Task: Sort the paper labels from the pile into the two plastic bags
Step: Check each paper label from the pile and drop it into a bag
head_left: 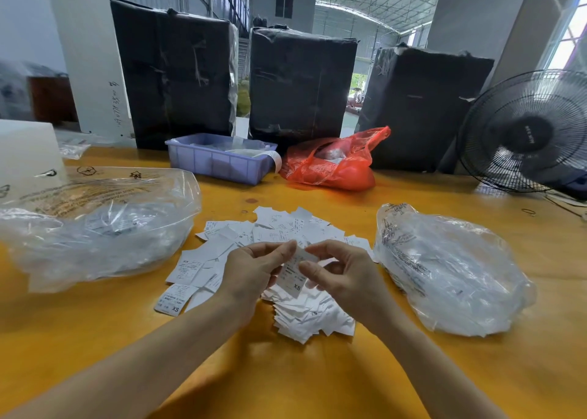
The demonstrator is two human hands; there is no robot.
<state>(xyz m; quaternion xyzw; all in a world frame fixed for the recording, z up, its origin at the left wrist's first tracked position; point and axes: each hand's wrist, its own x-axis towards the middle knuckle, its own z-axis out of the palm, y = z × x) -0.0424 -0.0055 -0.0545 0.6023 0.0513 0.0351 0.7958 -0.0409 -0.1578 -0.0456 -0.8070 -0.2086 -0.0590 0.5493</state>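
Both hands are raised just above the pile (279,260) of paper labels at the table's (317,380) centre, and between them they hold one label (295,274). The left hand (254,269) pinches the label's upper edge with thumb and forefinger; the right hand (344,275) pinches its right edge, fingers curled. The label hangs with its long axis running near-to-far, sloping slightly toward the person; its "XS" mark sits at the near, lower end. The relation governing the next move is lateral: the left bag (95,228) lies well to the left of the grip, its mouth facing the pile, and the right bag (444,269) lies to the right, its near edge touching the pile's right fringe. The right bag appears closer to the grip than the left bag. Each hand is nearer to the bag on its own side, so the label would likely be released by one hand and carried sideways by the other. Which bag takes this size cannot be determined; the labels inside both bags are too blurred to read. Many labels remain in the pile, so the sort is judged well short of done.
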